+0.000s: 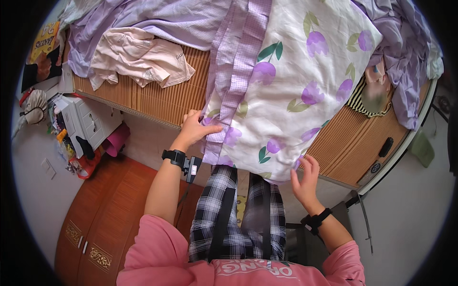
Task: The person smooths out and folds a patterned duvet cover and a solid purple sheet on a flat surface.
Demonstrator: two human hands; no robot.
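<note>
A white cloth printed with purple tulips lies over the bed's bamboo mat, its near end hanging past the edge before me. Along its left side runs a purple checked ruffle. My left hand grips the ruffled edge near the mat's front edge, thumb on top. At the cloth's lower right corner is my right hand, fingers curled and fingertips at the hem; whether they pinch it is unclear. The cloth looks layered at the left.
A crumpled pale pink garment lies on the bamboo mat at left. Lilac bedding covers the back, with more lilac fabric at right, beside a striped garment and a small black object. A white drawer unit stands left.
</note>
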